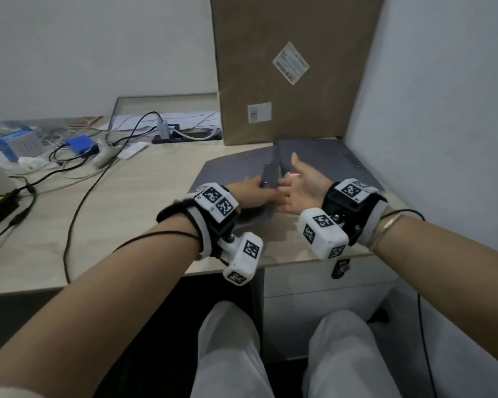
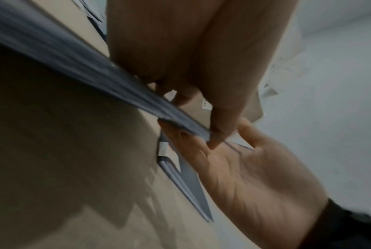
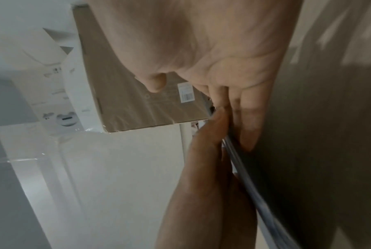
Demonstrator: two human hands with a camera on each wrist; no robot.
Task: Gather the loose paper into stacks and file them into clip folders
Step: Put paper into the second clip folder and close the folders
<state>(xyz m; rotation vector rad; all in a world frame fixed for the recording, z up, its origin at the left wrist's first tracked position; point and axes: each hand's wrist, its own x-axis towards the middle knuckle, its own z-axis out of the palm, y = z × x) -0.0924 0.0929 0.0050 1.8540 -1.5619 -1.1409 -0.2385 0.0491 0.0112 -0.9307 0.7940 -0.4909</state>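
The left hand (image 1: 252,193) lies palm-down on a grey clip folder (image 1: 227,173) spread open on the desk (image 1: 144,202), its grip closed around the folder's near edge: in the left wrist view the thumb sits over the edge and the fingers under it, pinching a layered grey-blue sheaf (image 2: 137,91). The right hand (image 1: 302,188) stands just beside it, palm up and turned inward, fingers straight and relaxed, its fingertips (image 3: 249,133) touching the same edge without gripping it. Between the two hands rises the folder's dark spine strip (image 1: 270,173). A small red-and-white patch (image 1: 293,174) shows in the folder just beyond the right palm; what it is cannot be told. Farther out from both hands a tall cardboard box (image 1: 285,67) leans against the wall. Well off to the left hand's side, cables (image 1: 84,179) trail over the desk near a blue box (image 1: 79,143).
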